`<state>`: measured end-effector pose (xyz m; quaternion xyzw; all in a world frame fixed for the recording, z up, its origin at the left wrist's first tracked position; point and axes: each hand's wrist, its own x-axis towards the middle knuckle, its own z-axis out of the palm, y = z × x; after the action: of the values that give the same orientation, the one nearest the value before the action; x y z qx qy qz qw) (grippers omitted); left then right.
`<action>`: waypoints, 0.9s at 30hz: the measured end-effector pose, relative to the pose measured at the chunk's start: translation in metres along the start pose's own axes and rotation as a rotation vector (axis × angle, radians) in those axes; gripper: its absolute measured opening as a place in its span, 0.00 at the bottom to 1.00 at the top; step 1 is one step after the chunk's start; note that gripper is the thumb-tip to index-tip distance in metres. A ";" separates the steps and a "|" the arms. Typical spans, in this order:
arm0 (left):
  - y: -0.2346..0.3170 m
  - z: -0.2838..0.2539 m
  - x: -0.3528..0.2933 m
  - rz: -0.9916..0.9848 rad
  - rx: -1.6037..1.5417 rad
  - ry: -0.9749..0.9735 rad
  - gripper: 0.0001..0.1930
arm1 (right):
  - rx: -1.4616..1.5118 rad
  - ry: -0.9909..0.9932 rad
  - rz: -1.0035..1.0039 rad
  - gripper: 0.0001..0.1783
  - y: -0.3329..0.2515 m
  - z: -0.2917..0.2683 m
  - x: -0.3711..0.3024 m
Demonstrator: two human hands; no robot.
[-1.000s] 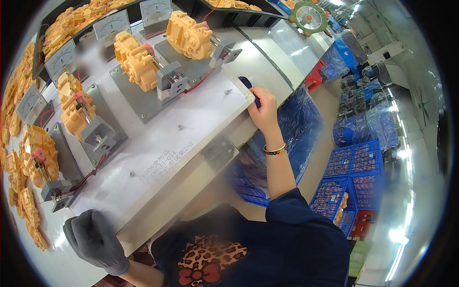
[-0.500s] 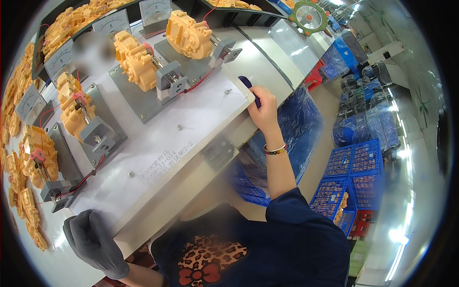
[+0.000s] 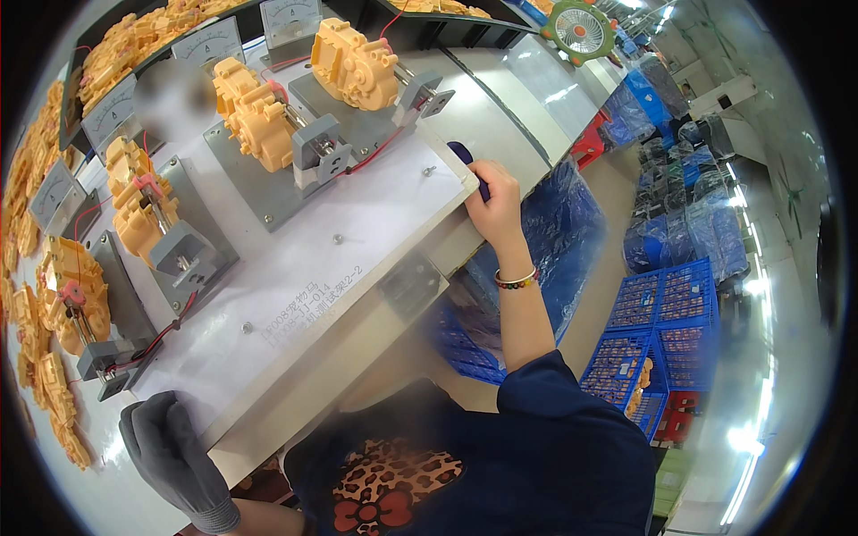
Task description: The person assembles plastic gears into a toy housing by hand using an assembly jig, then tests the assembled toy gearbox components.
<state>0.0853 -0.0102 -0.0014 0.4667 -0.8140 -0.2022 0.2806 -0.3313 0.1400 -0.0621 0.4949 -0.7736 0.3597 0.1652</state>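
Observation:
At the right corner of the white test board (image 3: 295, 259), my right hand (image 3: 494, 204) is closed around a dark blue rounded handle (image 3: 461, 153); what the handle belongs to is hidden. My left hand (image 3: 172, 460), in a grey glove, rests by the board's near left corner with its fingers curled in. Whether anything lies inside those fingers cannot be seen. Several yellow plastic gearbox housings sit on grey fixtures along the board, among them a near left housing (image 3: 76, 290), a middle housing (image 3: 255, 116) and a far right housing (image 3: 353, 64). Red wires run to the fixtures.
Dial meters, such as one meter (image 3: 206, 45), stand behind the fixtures. Loose yellow housings (image 3: 147, 45) fill a black tray (image 3: 429, 34) at the back; more lie at the left. A green fan (image 3: 577, 33) stands far right. Blue crates (image 3: 639, 308) stand on the floor.
Almost nothing differs. The gloved left hand has turned very slightly at the board's corner, and the right hand keeps its hold on the blue handle.

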 end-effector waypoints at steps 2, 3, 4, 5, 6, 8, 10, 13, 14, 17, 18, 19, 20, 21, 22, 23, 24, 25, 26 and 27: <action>0.003 0.003 0.001 0.007 0.000 0.012 0.05 | -0.016 0.000 -0.002 0.06 0.002 -0.003 0.000; 0.005 0.005 0.001 0.019 0.027 0.019 0.05 | -0.030 -0.001 -0.004 0.06 0.003 -0.006 -0.001; 0.003 0.005 -0.002 0.018 0.070 0.035 0.05 | -0.014 -0.006 -0.011 0.06 0.002 0.001 0.000; -0.008 0.009 -0.008 0.022 0.178 0.067 0.05 | 0.015 -0.017 -0.015 0.08 0.000 0.009 0.000; -0.017 0.011 -0.014 0.025 0.289 0.098 0.05 | 0.046 -0.029 -0.021 0.10 -0.002 0.018 0.001; -0.001 0.009 -0.003 0.014 0.070 0.061 0.05 | 0.005 -0.012 -0.018 0.07 0.000 0.002 0.000; 0.004 0.008 -0.001 0.028 0.070 0.039 0.05 | -0.021 -0.040 0.040 0.10 0.003 -0.005 -0.001; 0.000 0.008 -0.003 0.038 0.072 0.054 0.05 | 0.000 -0.033 0.050 0.10 0.003 -0.001 -0.001; -0.002 0.008 -0.004 0.033 0.075 0.057 0.05 | -0.003 -0.030 0.030 0.11 0.002 0.003 -0.001; 0.000 0.009 -0.003 0.024 0.066 0.059 0.05 | -0.015 -0.014 0.006 0.08 0.002 0.002 -0.001; 0.000 0.009 -0.003 0.033 0.062 0.060 0.05 | -0.020 -0.002 0.000 0.06 0.002 -0.001 -0.001; -0.001 0.009 -0.003 0.038 0.064 0.064 0.05 | -0.018 -0.003 -0.001 0.06 0.002 0.000 -0.001; -0.001 0.010 -0.003 0.037 0.064 0.064 0.05 | -0.016 -0.004 -0.001 0.06 0.002 0.000 -0.001; 0.000 0.010 -0.003 0.050 0.070 0.072 0.05 | -0.014 -0.005 0.000 0.06 0.003 0.000 -0.001; -0.001 0.010 -0.003 0.060 0.078 0.080 0.05 | -0.012 -0.007 -0.002 0.06 0.003 0.002 -0.001; -0.002 0.010 -0.004 0.056 0.080 0.081 0.05 | -0.008 -0.003 -0.007 0.06 0.004 0.004 -0.001; -0.003 0.010 -0.004 0.059 0.085 0.083 0.05 | -0.005 0.001 -0.013 0.06 0.005 0.006 -0.001; -0.004 0.009 -0.005 0.061 0.090 0.084 0.05 | -0.003 -0.001 -0.009 0.09 0.006 0.008 -0.002; -0.005 0.009 -0.006 0.056 0.092 0.086 0.05 | 0.000 -0.003 -0.006 0.13 0.006 0.009 -0.002; -0.001 0.011 -0.003 0.064 0.062 0.078 0.05 | -0.022 0.000 -0.004 0.06 0.007 0.000 -0.002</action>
<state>0.0795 -0.0072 -0.0110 0.4561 -0.8229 -0.1496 0.3039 -0.3368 0.1428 -0.0663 0.4948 -0.7763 0.3510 0.1714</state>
